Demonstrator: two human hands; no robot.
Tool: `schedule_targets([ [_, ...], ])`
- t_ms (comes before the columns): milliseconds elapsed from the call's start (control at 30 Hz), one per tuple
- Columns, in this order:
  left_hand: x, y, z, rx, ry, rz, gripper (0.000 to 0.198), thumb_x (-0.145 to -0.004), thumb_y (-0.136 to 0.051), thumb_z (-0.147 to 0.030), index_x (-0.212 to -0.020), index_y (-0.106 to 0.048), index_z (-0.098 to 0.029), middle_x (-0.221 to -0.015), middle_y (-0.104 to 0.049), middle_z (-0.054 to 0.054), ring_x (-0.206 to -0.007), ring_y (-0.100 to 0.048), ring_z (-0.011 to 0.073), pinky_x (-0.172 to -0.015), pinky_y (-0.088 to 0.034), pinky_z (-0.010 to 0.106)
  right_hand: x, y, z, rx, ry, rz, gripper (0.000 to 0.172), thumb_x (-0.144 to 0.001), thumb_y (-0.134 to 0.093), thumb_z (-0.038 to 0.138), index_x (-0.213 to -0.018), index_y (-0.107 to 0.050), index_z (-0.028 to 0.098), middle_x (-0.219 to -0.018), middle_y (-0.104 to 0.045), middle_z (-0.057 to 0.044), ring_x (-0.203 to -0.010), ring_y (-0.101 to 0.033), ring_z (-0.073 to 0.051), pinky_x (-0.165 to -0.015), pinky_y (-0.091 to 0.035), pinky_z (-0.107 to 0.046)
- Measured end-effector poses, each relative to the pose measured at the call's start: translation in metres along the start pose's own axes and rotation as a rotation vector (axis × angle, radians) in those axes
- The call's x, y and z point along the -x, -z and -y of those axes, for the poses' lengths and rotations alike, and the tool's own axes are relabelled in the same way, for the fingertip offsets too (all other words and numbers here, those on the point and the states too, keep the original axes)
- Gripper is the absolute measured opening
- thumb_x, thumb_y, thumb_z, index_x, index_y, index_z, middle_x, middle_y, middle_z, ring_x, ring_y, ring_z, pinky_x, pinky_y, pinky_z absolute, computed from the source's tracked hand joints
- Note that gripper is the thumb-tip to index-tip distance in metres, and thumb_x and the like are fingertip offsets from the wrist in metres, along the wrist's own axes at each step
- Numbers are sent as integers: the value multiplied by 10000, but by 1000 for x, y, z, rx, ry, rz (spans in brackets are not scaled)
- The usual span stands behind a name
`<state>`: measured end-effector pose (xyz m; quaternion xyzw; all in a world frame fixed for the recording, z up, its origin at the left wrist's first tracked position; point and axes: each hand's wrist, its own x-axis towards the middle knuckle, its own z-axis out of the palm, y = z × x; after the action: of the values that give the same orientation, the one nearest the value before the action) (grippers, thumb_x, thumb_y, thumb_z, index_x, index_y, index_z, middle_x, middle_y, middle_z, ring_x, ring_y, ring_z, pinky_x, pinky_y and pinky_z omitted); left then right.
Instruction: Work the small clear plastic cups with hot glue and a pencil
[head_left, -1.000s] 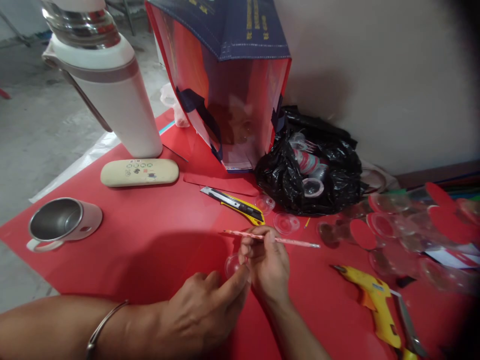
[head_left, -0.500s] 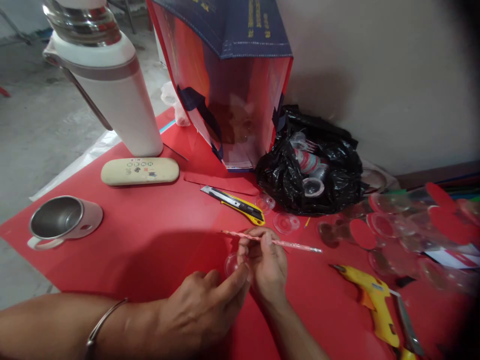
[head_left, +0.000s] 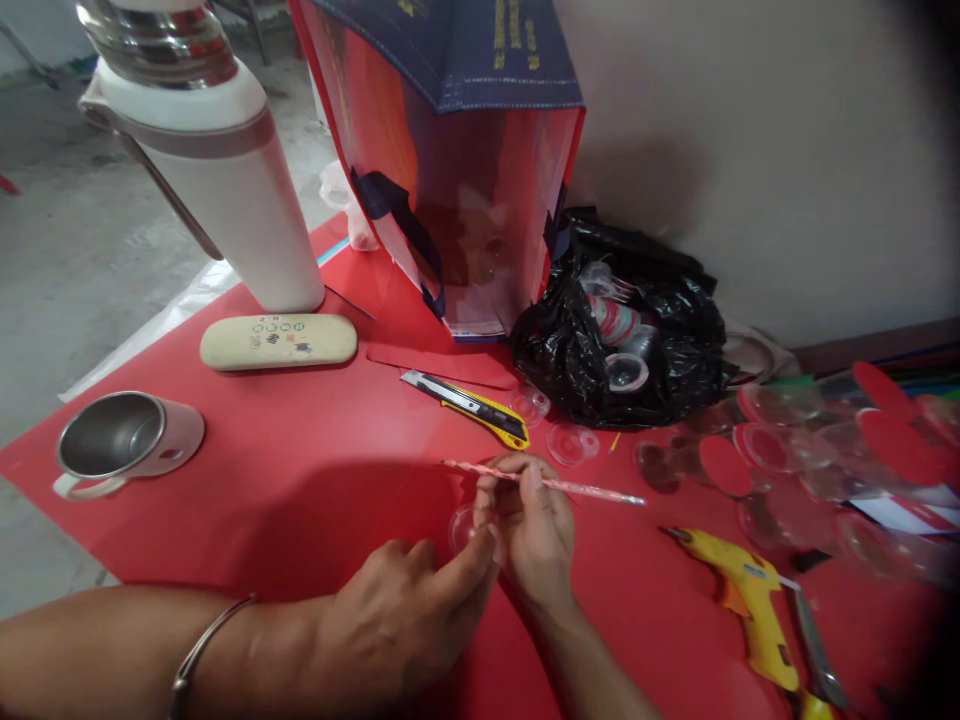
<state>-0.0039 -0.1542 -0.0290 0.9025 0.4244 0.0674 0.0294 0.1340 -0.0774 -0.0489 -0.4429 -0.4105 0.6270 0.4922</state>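
Observation:
My right hand (head_left: 536,525) is closed, with a thin pink patterned pencil (head_left: 592,490) held between thumb and fingers. The pencil's dark tip points left and its silvery end points right. My left hand (head_left: 409,610), with a bracelet on the wrist, reaches across from the left, and its thumb and forefinger pinch close to the right fingertips. A clear round plastic lid (head_left: 460,528) shows at these fingertips, its right part covered by the fingers. Beyond the hands lies a yellow and black utility knife (head_left: 480,412), its blade to the left.
On the red tabletop (head_left: 300,430) stand a steel-lined mug (head_left: 180,435), a glasses case (head_left: 277,350) and a white flask (head_left: 262,220). A bag (head_left: 510,95) and a black plastic bag (head_left: 675,370) are behind. Rightward lie plastic cups (head_left: 776,447) and a yellow glue gun (head_left: 761,610).
Both hands keep nearly the same pose, and the pencil stays in my right hand. The whole view has shifted very slightly.

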Motion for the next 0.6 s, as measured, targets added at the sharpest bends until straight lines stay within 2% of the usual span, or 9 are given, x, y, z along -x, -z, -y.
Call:
schedule_targets([
  [100, 1, 0, 0, 7, -7, -8, 418, -908, -482, -117, -1317, -562, -84, -1310, -604, 182, -541, -556, 111, -389, -492, 271, -4, 8, 4, 134, 81, 2, 344, -977, -548, 494, -795, -617, 210, -678, -607, 14, -532, -540, -114, -508, -456, -231],
  [200, 1, -1, -1, 3, -20, 3, 425, -906, -481, -109, -1324, -553, -81, -1320, -596, 187, -543, -569, 111, -393, -496, 276, -9, 15, 12, 336, 151, 41, 405, -993, -517, 498, -736, -616, 201, -632, -574, 9, -558, -524, -127, -543, -435, -242],
  [367, 4, -9, -5, -15, -8, 27, 490, -917, -460, -120, -1402, -480, -61, -1321, -591, 193, -537, -573, 116, -396, -483, 291, -15, 17, 24, 649, 154, 261, 420, -1010, -474, 476, -732, -626, 200, -621, -572, 9, -567, -533, -137, -563, -415, -254],
  [433, 6, -12, -6, -32, -11, 28, 493, -929, -447, -130, -1417, -467, -66, -1341, -576, 194, -563, -584, 126, -402, -480, 295, -15, 15, 25, 695, 172, 295, 421, -1014, -458, 468, -731, -620, 202, -607, -564, 15, -549, -525, -134, -551, -400, -254],
  [600, 6, -12, -6, -49, -6, 10, 485, -939, -432, -131, -1417, -465, -53, -1357, -571, 206, -603, -613, 138, -420, -482, 293, -14, 16, 23, 701, 184, 271, 443, -1025, -428, 454, -689, -573, 205, -569, -529, 28, -518, -495, -125, -525, -370, -250],
])
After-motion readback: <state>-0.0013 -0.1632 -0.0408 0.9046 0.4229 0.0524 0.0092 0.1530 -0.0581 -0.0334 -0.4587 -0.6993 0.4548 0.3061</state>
